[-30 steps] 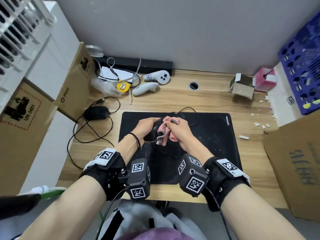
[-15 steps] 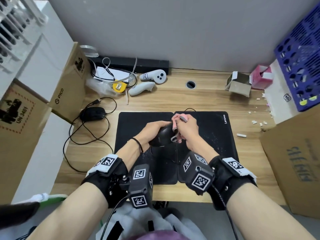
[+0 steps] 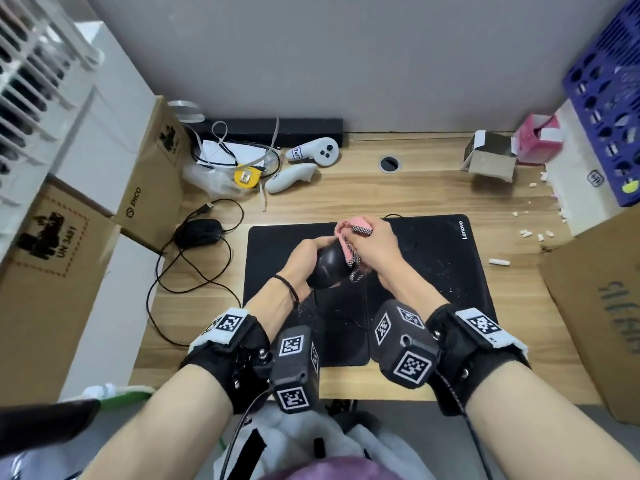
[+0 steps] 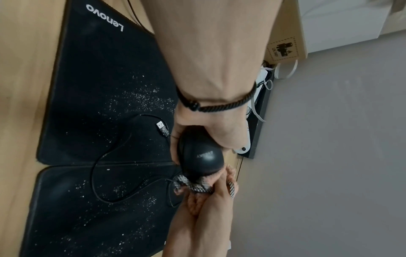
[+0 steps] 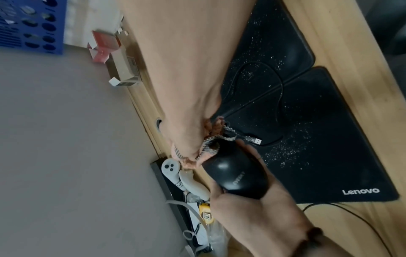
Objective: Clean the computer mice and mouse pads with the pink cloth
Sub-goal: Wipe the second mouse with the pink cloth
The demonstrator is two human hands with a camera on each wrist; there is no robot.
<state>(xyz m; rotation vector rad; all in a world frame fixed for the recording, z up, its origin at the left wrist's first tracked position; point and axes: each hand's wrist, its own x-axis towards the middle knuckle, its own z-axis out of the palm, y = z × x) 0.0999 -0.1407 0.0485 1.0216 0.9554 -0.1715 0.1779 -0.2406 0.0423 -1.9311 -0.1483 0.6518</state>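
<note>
At the centre of the head view, the left hand [image 3: 304, 258] cups a black mouse [image 3: 329, 268] above the two dusty mouse pads [image 3: 433, 271], while the right hand [image 3: 377, 251] grips the pink cloth [image 3: 353, 226], pressing it against the mouse's front. A second mouse [image 3: 199, 232] lies on the bench [image 3: 398, 192] at left.

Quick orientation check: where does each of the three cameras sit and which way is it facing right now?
Head: above the desk, looking down at both forearms; left hand grips the black mouse, right hand wipes it with the pink cloth.
Left wrist: looks along the left forearm to the mouse, with the mouse pads below.
Right wrist: looks along the right forearm to the cloth and mouse.
Shared: both wrist views show the USB plug lying on the dusty pads.
</note>
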